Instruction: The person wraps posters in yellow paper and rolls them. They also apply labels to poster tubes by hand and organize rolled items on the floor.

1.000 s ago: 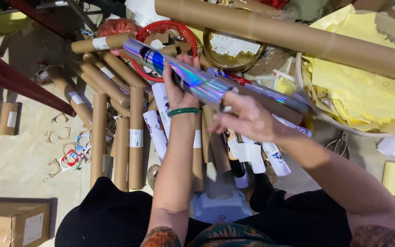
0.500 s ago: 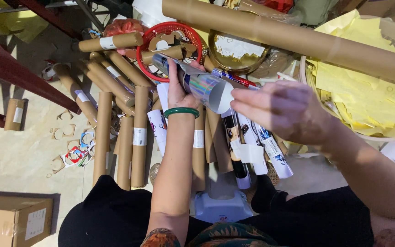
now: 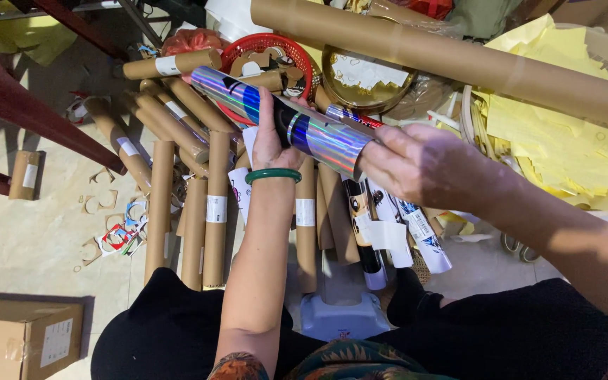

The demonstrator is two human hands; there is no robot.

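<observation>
Person seated over a heap of brown cardboard tubes (image 3: 216, 211) on the floor (image 3: 29, 239); one holographic foil roll (image 3: 286, 121) is up in both hands, held slantwise above the pile, just in front of the red basket (image 3: 269, 43); by my reading the roll is mid-handling, picked out of the heap but not set down anywhere; many bare tubes lie unsorted below, plus a few printed rolls (image 3: 402, 225) near the knees, so most of the pile looks untouched.

Left hand (image 3: 270, 137), green bangle (image 3: 272, 175) on the wrist, fingers curled tight around the middle of the roll, thumb side toward me; firm wrap grip.

Right hand (image 3: 423, 165) sits at the roll's near end, fingers (image 3: 381, 149) loosely bent and cupped against the end edge; touching it, but whether it pinches the foil I cannot tell, the hand is blurred.

Long thick tube (image 3: 459, 56) lies across the top; yellow paper scraps (image 3: 557, 134) to the right; cardboard box (image 3: 22, 341) bottom left.
</observation>
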